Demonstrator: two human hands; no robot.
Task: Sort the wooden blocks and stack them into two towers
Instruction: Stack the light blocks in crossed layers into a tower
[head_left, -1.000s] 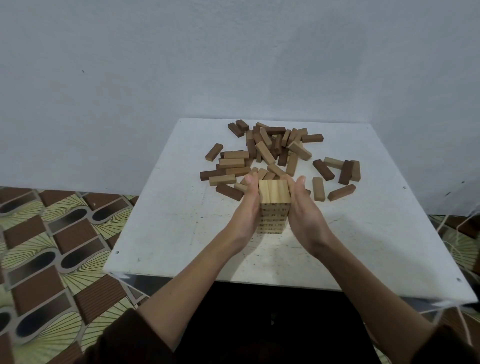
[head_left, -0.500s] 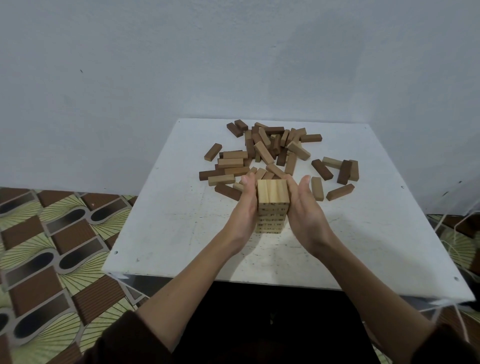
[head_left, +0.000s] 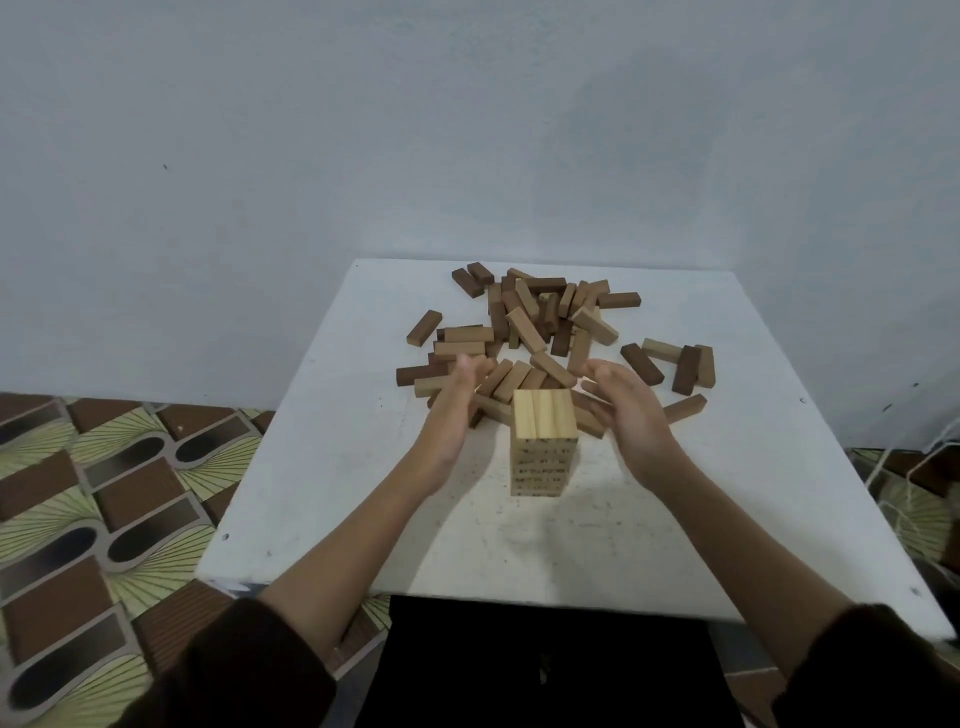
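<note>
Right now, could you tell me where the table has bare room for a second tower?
Bare table lies left of the tower, out to the left edge, and right of it, toward the right edge. The far middle, behind the tower, is crowded with loose blocks.

Setting looked domestic: a plain room in a home, not a lab or shop. A small white table (head_left: 322, 519) stood against a bare, pale grey-blue wall (head_left: 467, 130). The floor covering (head_left: 104, 493) bore a household pattern of brown panels and yellow-green fans. Loose wooden blocks (head_left: 530, 322) from a stacking game lay on the table. A white cord (head_left: 930, 457) trailed on the floor at right.
</note>
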